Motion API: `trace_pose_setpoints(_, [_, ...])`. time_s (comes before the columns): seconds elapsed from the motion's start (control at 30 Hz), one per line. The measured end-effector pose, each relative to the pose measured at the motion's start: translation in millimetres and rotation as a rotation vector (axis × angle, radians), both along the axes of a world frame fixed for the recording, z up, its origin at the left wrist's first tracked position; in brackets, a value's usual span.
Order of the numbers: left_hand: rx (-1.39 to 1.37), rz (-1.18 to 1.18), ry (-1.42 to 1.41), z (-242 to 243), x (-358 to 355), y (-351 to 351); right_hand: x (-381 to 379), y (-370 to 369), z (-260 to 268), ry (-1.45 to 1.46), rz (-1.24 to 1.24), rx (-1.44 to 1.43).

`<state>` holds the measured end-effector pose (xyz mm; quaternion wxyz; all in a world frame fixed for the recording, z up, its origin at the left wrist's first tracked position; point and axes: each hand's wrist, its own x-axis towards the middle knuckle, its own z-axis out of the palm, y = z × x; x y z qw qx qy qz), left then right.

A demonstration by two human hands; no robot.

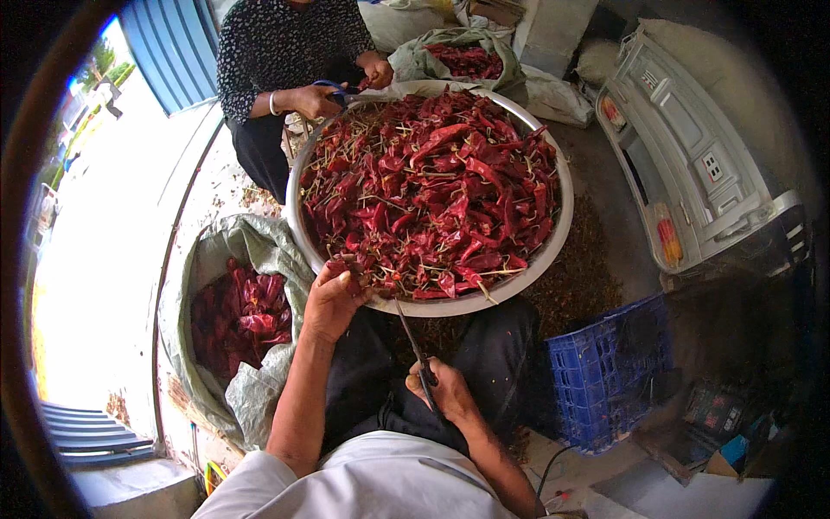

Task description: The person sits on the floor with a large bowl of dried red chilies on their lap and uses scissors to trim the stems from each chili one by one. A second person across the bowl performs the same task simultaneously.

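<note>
Dried red chili peppers, many with pale stems, heap up in a large round metal basin before me. My left hand is at the basin's near left rim, its fingers closed on a dried chili pepper. Below the near rim, my right hand grips a pair of scissors by the handles. Their blades point up towards the rim, just right of my left hand. Whether the blades are apart is unclear. An open woven sack with more dried chilies stands at the left.
Across the basin sits a co-worker holding blue-handled scissors. Another open sack of chilies stands behind the basin. A blue plastic crate is at the lower right, a grey vehicle panel at the right.
</note>
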<state>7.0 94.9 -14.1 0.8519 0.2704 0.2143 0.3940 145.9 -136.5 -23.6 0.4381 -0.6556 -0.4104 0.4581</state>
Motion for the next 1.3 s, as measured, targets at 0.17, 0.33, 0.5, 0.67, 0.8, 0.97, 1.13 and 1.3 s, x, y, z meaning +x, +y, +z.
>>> trace_pose_setpoints(0.17, [0.169, -0.147, 0.177, -5, -9, -18, -5, 5, 20, -0.227, -0.014, -0.047])
trace_pose_setpoints(0.33, [0.059, -0.135, 0.231, -1, -13, -64, -10, 14, 12, -0.409, 0.093, -0.072])
trace_pose_setpoints(0.5, [0.232, -0.05, 0.549, -6, -28, -64, -10, 13, 25, -0.501, 0.119, -0.169])
trace_pose_setpoints(0.67, [0.413, -0.099, 0.654, -20, -38, -65, -14, 18, 30, -0.615, 0.131, -0.148])
trace_pose_setpoints(0.8, [0.549, -0.127, 0.771, -22, -29, -77, -19, 17, 16, -0.761, 0.033, -0.044])
trace_pose_setpoints(0.97, [0.677, -0.153, 0.862, -39, -30, -79, -15, 16, 17, -0.478, 0.058, -0.145])
trace_pose_setpoints(1.13, [0.783, -0.133, 0.889, -40, -35, -85, -15, 7, 6, -0.253, 0.128, -0.086])
trace_pose_setpoints(1.3, [0.65, -0.135, 0.759, -26, -36, -91, -14, 1, -8, -0.095, 0.19, -0.045])
